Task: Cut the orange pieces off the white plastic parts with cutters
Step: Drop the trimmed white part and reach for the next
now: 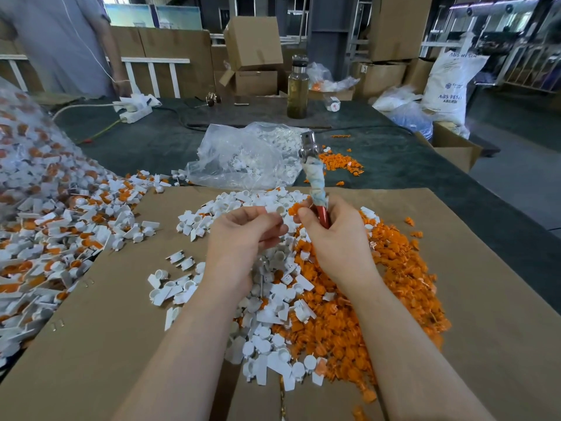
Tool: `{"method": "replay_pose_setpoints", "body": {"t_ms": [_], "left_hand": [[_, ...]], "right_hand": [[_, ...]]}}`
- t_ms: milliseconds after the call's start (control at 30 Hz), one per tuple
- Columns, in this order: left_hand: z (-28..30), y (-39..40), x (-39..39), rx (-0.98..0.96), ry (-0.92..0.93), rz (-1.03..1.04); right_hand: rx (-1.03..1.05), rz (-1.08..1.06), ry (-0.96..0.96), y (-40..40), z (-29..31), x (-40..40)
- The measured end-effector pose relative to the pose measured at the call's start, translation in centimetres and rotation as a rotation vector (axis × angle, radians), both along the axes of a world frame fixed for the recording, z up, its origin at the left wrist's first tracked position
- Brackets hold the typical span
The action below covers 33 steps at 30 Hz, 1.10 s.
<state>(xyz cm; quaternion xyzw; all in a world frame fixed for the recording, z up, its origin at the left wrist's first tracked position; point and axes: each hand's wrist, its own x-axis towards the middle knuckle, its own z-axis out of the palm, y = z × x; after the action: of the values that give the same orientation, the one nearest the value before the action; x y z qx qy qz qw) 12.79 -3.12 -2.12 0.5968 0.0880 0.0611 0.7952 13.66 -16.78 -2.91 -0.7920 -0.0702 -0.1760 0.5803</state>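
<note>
Nearest, on the cardboard [91, 344], a heap of cut white parts [267, 344] lies beside a bigger heap of orange pieces [349, 314], so much is done. The left hand [243, 235] pinches a white part [280, 210] with its orange piece [294, 209] attached; the right hand [337, 235] grips the cutters [315, 174], head pointing up. A large uncut pile [45, 223] at left remains.
</note>
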Motion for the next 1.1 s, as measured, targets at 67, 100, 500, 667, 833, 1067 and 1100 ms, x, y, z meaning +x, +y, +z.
{"method": "replay_pose_setpoints", "body": {"t_ms": [67,100,500,667,833,1067,1100], "left_hand": [[0.1,-0.3,-0.2,-0.028,0.011,-0.035],[0.2,-0.4,-0.2,-0.042,0.018,-0.048],[0.3,-0.8,-0.5,-0.149,0.008,-0.113],[0.5,-1.1,-0.6,-0.03,-0.077,0.005],[0.7,-1.4,-0.7,0.041,-0.125,0.057],[0.5,-1.3,-0.8,0.195,-0.158,0.104],[0.4,-1.3,-0.8,0.226,-0.164,0.112]], "right_hand": [[-0.006,-0.006,-0.03,0.1,0.0,-0.1],[-0.009,-0.012,-0.048,0.1,0.0,-0.1],[-0.078,-0.107,-0.162,0.5,-0.6,-0.2],[-0.132,-0.158,-0.206,0.7,-0.6,-0.3],[-0.115,-0.162,-0.194,0.7,-0.5,-0.4],[-0.167,-0.177,-0.191,0.7,-0.4,-0.4],[-0.166,-0.176,-0.184,0.7,-0.4,-0.4]]}}
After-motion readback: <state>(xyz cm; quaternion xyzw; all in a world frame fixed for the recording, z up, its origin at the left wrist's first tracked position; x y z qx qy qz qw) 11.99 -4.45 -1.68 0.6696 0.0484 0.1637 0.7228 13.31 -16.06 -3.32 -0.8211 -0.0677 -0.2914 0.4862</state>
